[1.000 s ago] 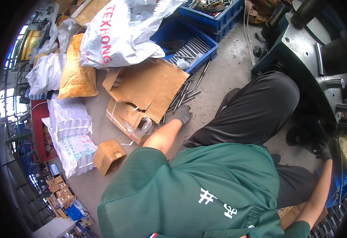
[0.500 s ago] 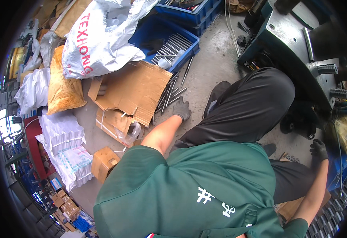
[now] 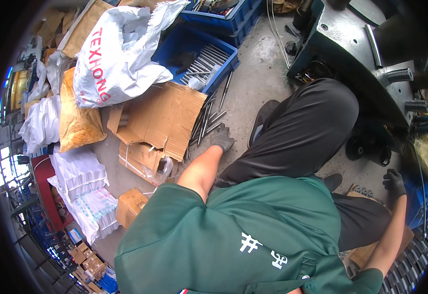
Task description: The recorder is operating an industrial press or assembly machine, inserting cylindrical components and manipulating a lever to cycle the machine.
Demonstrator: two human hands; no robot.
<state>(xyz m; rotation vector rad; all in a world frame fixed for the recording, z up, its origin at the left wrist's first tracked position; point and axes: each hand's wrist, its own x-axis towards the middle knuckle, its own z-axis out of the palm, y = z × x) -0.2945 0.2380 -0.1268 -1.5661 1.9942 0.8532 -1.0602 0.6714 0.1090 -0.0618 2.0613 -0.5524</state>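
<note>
My left hand (image 3: pixel 222 139), in a grey work glove, is low over the floor at the near end of a loose pile of dark metal rods (image 3: pixel 205 121). Its fingers are partly spread beside the rod ends, and I see no rod lifted in them. Off to the right, my right hand (image 3: pixel 394 183), in a dark glove, hangs with slightly bent, parted fingers, holding nothing visible. It is nearest a blue crate (image 3: pixel 422 200). An opened cardboard box (image 3: pixel 160 117) lies left of the rods, its flap reaching toward them.
Behind the box, a blue bin (image 3: pixel 228 66) holds several shiny rods (image 3: pixel 206 60). A white woven sack (image 3: pixel 118 63) and an orange sack (image 3: pixel 79 117) stand left. A heavy metal machine (image 3: pixel 344 49) rises at the right front. A small carton (image 3: pixel 131 206) and white bundles (image 3: pixel 89 196) sit lower left.
The surroundings have shifted slightly in the picture as the view turned. My left hand's fingers reach out less than before, still beside the rods. My right hand has barely moved.
</note>
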